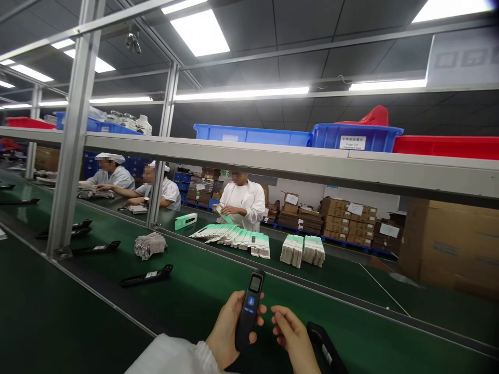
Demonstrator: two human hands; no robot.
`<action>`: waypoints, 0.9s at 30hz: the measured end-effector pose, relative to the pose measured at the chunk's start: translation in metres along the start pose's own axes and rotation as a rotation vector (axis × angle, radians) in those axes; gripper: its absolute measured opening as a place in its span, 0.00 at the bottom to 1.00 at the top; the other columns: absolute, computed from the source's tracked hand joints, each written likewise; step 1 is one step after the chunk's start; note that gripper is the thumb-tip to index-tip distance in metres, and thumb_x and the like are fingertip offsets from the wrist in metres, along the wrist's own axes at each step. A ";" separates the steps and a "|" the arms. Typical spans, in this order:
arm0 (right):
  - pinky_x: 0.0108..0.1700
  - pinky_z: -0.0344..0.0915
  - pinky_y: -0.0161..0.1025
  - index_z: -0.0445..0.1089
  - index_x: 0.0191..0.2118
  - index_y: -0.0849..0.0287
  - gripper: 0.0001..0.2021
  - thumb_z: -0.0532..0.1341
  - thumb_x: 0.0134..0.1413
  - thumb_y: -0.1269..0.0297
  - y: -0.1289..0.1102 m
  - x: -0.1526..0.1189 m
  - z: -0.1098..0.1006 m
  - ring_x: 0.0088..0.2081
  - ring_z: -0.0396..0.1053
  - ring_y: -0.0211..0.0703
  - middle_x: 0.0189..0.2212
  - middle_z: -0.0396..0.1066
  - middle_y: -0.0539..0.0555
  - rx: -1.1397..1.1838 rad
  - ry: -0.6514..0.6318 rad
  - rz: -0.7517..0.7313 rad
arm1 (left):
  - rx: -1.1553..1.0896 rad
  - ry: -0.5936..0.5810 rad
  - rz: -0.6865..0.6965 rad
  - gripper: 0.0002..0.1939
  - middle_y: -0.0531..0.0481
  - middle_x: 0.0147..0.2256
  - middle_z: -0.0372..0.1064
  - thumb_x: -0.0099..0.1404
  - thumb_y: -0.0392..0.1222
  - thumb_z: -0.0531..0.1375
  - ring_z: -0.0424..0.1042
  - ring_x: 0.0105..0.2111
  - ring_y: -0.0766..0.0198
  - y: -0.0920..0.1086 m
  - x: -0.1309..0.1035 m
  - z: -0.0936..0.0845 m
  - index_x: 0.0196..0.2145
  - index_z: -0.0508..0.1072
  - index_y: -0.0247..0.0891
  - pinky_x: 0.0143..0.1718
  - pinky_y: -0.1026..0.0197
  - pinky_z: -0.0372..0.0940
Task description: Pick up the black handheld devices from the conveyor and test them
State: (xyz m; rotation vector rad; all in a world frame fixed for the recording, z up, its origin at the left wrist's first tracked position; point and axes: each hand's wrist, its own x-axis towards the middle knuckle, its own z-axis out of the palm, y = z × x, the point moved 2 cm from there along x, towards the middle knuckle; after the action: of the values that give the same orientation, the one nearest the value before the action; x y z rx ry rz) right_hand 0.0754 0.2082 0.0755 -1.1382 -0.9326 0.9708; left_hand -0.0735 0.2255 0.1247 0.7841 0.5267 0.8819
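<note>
My left hand (pixel 226 328) is wrapped round a black handheld thermometer (pixel 248 317), held upright and slightly tilted. A small grey screen, a blue button and blue marks face me. Just right of it, apart from it, my right hand (pixel 290 332) has its fingers curled in a pinch; nothing shows between them. Beside my right wrist lies another black device (pixel 325 348), partly cut off by the frame edge. More black devices lie on the green belt to the left, one of them (pixel 147 276) nearest.
Across the belt (pixel 202 283) lie a bundle of folded papers (pixel 149 244), fanned green-and-white boxes (pixel 237 238) and two box stacks (pixel 291 251). A co-worker (pixel 244 200) handles a box; two others sit left. Overhead, a shelf (pixel 273 158) carries blue bins (pixel 253 136); a metal post (pixel 72 140) stands left.
</note>
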 end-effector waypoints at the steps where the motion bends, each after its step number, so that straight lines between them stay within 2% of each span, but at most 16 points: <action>1: 0.23 0.57 0.33 0.75 0.31 0.56 0.23 0.65 0.33 0.41 -0.001 0.000 0.000 0.24 0.63 0.38 0.24 0.68 0.51 -0.007 0.002 -0.001 | 0.017 0.000 0.008 0.22 0.46 0.31 0.67 0.57 0.56 0.51 0.63 0.25 0.67 -0.002 0.000 0.001 0.38 0.68 0.35 0.17 0.68 0.52; 3: 0.23 0.58 0.33 0.75 0.31 0.56 0.24 0.65 0.32 0.41 -0.003 0.000 0.000 0.24 0.63 0.38 0.23 0.67 0.51 -0.005 0.014 -0.004 | 0.130 0.058 0.059 0.21 0.47 0.30 0.66 0.58 0.55 0.50 0.63 0.25 0.66 -0.005 0.002 0.002 0.38 0.67 0.35 0.18 0.67 0.53; 5: 0.23 0.58 0.33 0.75 0.32 0.56 0.25 0.65 0.30 0.40 -0.008 -0.003 0.002 0.25 0.64 0.39 0.24 0.68 0.51 0.011 0.023 -0.007 | 0.365 0.157 0.203 0.20 0.49 0.30 0.65 0.56 0.54 0.53 0.64 0.27 0.64 -0.006 0.002 0.003 0.40 0.65 0.37 0.22 0.65 0.57; 7: 0.25 0.59 0.34 0.75 0.33 0.56 0.28 0.65 0.29 0.38 -0.015 -0.007 0.005 0.27 0.64 0.40 0.26 0.69 0.53 0.037 0.015 0.015 | 0.629 0.209 0.396 0.21 0.49 0.33 0.67 0.54 0.51 0.58 0.67 0.33 0.61 -0.005 -0.001 0.006 0.44 0.63 0.40 0.31 0.63 0.62; 9: 0.28 0.61 0.34 0.75 0.35 0.57 0.30 0.64 0.30 0.37 -0.022 -0.013 0.011 0.31 0.66 0.43 0.29 0.71 0.55 0.081 -0.017 0.067 | 0.794 0.185 0.507 0.24 0.47 0.39 0.68 0.54 0.49 0.59 0.67 0.40 0.57 -0.005 -0.006 0.011 0.48 0.61 0.42 0.40 0.61 0.62; 12: 0.36 0.65 0.37 0.75 0.39 0.56 0.29 0.62 0.35 0.38 -0.032 -0.021 0.019 0.41 0.67 0.50 0.39 0.72 0.57 0.179 -0.070 0.145 | 0.860 0.113 0.465 0.25 0.44 0.45 0.67 0.56 0.49 0.57 0.67 0.44 0.54 -0.008 -0.013 0.019 0.51 0.60 0.42 0.42 0.60 0.62; 14: 0.38 0.65 0.38 0.74 0.40 0.56 0.28 0.62 0.37 0.40 -0.035 -0.024 0.022 0.44 0.66 0.52 0.42 0.72 0.57 0.230 -0.097 0.171 | 0.875 0.088 0.429 0.26 0.42 0.46 0.66 0.57 0.50 0.57 0.67 0.44 0.53 -0.010 -0.016 0.024 0.52 0.60 0.42 0.42 0.59 0.62; 19: 0.38 0.64 0.39 0.73 0.42 0.59 0.27 0.63 0.40 0.43 -0.026 -0.021 0.019 0.41 0.68 0.49 0.39 0.72 0.56 0.240 -0.147 0.115 | 0.823 -0.002 0.406 0.23 0.47 0.41 0.68 0.58 0.53 0.56 0.67 0.41 0.58 -0.013 -0.012 0.023 0.49 0.61 0.41 0.42 0.60 0.61; 21: 0.35 0.64 0.37 0.73 0.41 0.59 0.25 0.62 0.42 0.44 -0.019 -0.018 0.016 0.37 0.68 0.46 0.35 0.72 0.55 0.211 -0.143 0.080 | 0.740 -0.013 0.372 0.22 0.50 0.34 0.68 0.59 0.58 0.53 0.67 0.35 0.61 -0.012 -0.006 0.016 0.45 0.65 0.41 0.36 0.62 0.62; 24: 0.31 0.62 0.35 0.73 0.36 0.59 0.22 0.61 0.44 0.44 -0.014 -0.016 0.014 0.31 0.66 0.41 0.28 0.71 0.52 0.204 -0.151 0.070 | 0.616 0.134 0.273 0.29 0.54 0.26 0.61 0.55 0.66 0.50 0.62 0.25 0.66 -0.009 0.006 -0.003 0.39 0.69 0.38 0.22 0.65 0.56; 27: 0.32 0.63 0.35 0.72 0.34 0.59 0.22 0.61 0.43 0.44 -0.015 -0.017 0.015 0.30 0.67 0.41 0.27 0.72 0.52 0.231 -0.157 0.089 | 0.512 0.280 0.199 0.34 0.55 0.25 0.58 0.49 0.70 0.51 0.59 0.23 0.68 -0.004 0.013 -0.022 0.36 0.70 0.36 0.20 0.67 0.53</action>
State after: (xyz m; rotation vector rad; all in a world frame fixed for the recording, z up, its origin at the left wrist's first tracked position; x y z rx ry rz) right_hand 0.0579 0.1944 0.0911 -0.9244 -0.8737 1.2211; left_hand -0.0801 0.2430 0.1066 1.2012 0.9561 1.0642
